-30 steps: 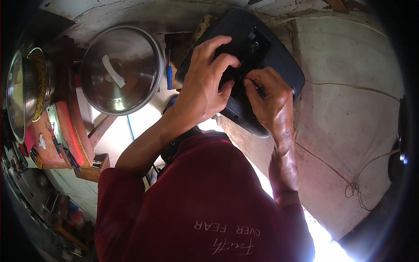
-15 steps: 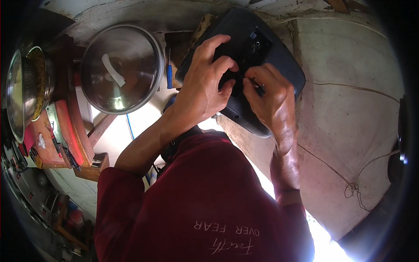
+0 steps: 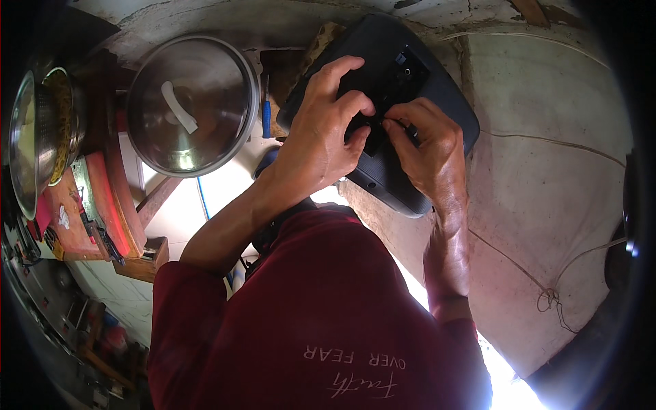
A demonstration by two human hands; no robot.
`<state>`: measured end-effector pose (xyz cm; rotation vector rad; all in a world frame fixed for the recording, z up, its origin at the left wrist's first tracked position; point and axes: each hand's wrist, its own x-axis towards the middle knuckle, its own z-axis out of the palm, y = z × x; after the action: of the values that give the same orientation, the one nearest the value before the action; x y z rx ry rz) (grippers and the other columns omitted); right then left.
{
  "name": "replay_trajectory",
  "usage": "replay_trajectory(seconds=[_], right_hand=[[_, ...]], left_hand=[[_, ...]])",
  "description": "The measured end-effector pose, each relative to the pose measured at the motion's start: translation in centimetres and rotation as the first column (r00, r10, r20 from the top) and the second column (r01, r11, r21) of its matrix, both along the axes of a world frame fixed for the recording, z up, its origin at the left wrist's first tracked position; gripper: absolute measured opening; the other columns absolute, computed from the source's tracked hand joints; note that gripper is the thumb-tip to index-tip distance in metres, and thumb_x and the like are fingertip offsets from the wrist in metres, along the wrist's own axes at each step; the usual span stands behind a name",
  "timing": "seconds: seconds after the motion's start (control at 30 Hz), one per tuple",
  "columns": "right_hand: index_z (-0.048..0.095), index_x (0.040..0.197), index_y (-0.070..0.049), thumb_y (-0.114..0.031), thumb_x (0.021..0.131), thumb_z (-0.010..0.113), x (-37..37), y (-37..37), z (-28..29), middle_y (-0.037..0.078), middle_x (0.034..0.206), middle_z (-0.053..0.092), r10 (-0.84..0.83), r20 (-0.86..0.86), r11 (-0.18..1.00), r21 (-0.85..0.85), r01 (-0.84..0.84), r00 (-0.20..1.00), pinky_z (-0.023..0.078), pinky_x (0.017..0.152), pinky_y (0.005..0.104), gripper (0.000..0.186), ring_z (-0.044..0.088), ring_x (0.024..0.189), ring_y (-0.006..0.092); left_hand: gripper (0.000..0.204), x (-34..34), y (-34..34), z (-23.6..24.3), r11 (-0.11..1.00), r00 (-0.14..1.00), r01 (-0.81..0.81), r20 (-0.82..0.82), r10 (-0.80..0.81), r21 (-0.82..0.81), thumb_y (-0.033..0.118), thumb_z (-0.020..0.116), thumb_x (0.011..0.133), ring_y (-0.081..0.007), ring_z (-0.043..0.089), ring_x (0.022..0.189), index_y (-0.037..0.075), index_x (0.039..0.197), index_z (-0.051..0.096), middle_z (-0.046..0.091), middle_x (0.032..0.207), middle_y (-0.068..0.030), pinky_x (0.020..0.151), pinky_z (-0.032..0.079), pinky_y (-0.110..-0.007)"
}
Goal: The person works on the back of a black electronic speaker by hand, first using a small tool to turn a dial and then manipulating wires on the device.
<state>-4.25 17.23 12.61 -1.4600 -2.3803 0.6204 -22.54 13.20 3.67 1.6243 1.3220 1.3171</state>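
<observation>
A large black plastic casing point(image 3: 437, 96), perhaps a speaker, leans at the upper middle with a recessed panel point(image 3: 410, 68) of sockets on its face. My left hand point(image 3: 324, 123) lies over its left side, fingers curved and apart around the lower panel area, with nothing visible in them. Across from it, my right hand point(image 3: 430, 147) works at the lower end of the panel. Its thumb and index finger are pinched together there. Whatever sits between those fingertips is too small and dark to make out.
To the left stands a big metal pot lid point(image 3: 195, 106) with a pale handle. A blue-handled screwdriver point(image 3: 266, 117) hangs beside it. Metal bowls point(image 3: 58, 130) and a wooden shelf with tools point(image 3: 102, 225) are further left. A pale wall with a thin cord point(image 3: 553, 140) rises at right.
My right hand's fingers have shifted slightly at the panel, with the thumb straighter. The left hand has stayed almost in place.
</observation>
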Motion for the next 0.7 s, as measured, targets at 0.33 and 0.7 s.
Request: replay_trajectory(seconds=[0.33, 0.7], right_hand=[[0.083, 0.103, -0.006, -0.001, 0.088, 0.085, 0.06, 0.35, -0.17, 0.01, 0.099, 0.075, -0.012, 0.016, 1.0, 0.015, 0.012, 1.0, 0.06, 0.074, 0.0402, 0.016, 0.078, 0.086, 0.0292], [0.084, 0.1, -0.005, -0.002, 0.085, 0.086, -0.19, -0.21, -0.22, 0.009, 0.099, 0.073, -0.05, 0.044, 0.997, 0.059, 0.047, 0.998, 0.059, 0.071, 0.0394, 0.015, 0.076, 0.082, 0.0281]], left_hand=[[0.032, 0.04, 0.08, 0.01, 1.0, 1.0, 0.002, -0.006, -0.002, 0.007, -0.001, 0.089, 0.08, -0.0431, 0.051, 0.147, 0.01, 0.105, 0.073, 0.05, 0.161, -0.0155, 0.117, 0.047, -0.051], [0.03, 0.11, 0.06, -0.01, 1.0, 1.0, -0.007, -0.018, 0.007, 0.006, 0.0, 0.089, 0.081, -0.0426, 0.051, 0.148, 0.01, 0.104, 0.074, 0.05, 0.161, -0.015, 0.118, 0.046, -0.051]])
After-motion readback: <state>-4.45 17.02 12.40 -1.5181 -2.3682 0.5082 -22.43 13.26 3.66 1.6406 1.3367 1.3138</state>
